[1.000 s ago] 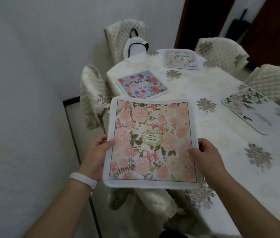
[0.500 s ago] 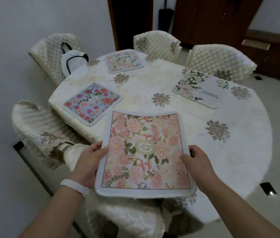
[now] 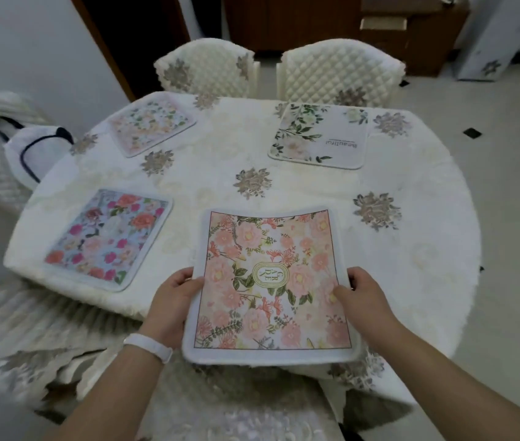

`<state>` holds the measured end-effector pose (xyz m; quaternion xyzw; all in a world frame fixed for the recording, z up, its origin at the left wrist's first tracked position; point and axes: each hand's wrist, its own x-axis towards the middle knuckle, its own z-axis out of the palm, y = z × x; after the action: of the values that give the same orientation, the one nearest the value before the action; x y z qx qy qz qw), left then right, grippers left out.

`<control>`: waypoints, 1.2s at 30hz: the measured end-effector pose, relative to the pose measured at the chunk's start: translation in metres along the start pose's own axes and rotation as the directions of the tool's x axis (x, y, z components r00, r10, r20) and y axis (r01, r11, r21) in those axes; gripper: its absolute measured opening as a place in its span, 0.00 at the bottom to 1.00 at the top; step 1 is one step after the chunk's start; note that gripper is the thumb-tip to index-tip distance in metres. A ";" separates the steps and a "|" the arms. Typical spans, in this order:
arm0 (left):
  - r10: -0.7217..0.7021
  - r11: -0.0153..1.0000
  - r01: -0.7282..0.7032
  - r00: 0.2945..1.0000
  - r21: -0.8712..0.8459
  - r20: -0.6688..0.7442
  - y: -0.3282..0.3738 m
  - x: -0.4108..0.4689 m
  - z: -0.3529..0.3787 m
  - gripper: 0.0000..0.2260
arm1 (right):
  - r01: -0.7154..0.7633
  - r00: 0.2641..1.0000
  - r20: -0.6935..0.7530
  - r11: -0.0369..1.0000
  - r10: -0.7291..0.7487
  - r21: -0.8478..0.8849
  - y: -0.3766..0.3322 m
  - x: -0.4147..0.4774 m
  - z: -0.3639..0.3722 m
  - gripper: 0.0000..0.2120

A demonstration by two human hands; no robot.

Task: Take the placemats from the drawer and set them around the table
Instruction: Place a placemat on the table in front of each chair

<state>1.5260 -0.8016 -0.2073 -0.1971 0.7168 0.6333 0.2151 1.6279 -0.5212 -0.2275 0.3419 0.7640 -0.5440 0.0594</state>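
Four placemats: the blue placemat (image 3: 105,240), pale placemat (image 3: 152,124) and leafy placemat (image 3: 322,135) lie on the surface (image 3: 220,179). The left hand (image 3: 172,300) and right hand (image 3: 365,297) grip the pink placemat (image 3: 268,281), fingers curled round its sides. Two quilted chairs (image 3: 207,68) (image 3: 338,68) stand beyond.

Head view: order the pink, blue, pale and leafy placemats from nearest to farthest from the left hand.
1. Pink floral placemat: gripped at its left edge by the left hand.
2. Blue floral placemat: close by, to the left.
3. Pale floral placemat: far side, left.
4. Leafy "Beautiful" placemat: far side, right.
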 end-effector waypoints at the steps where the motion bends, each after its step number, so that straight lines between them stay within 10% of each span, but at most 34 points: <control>1: -0.005 0.999 0.003 0.999 0.031 0.041 0.003 0.014 0.004 0.06 | -0.028 0.999 -0.025 1.000 0.028 -0.002 0.004 0.002 0.003 0.05; 10: -0.001 0.961 -0.075 0.961 0.266 0.277 0.010 0.117 0.026 0.07 | -0.204 0.954 -0.216 0.978 0.211 0.052 0.026 0.020 0.044 0.05; 21: -0.045 0.968 -0.003 0.982 0.250 0.184 -0.032 0.154 0.013 0.05 | -0.253 0.936 -0.260 0.967 0.237 -0.031 0.046 0.034 0.069 0.07; 32: 0.313 0.822 -0.367 0.930 0.436 0.194 -0.041 0.150 0.007 0.17 | -0.190 0.946 -0.278 0.980 0.166 -0.062 0.061 0.038 0.078 0.19; 36: 0.451 0.612 -0.581 0.814 0.536 0.366 -0.045 0.152 0.013 0.17 | -0.062 0.932 -0.352 0.920 -0.084 -0.386 0.065 0.040 0.079 0.23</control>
<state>1.4254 -0.7960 -0.3303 0.1647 0.8861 0.4085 0.1443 1.6139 -0.5609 -0.3293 0.4129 0.8567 -0.3087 -0.0182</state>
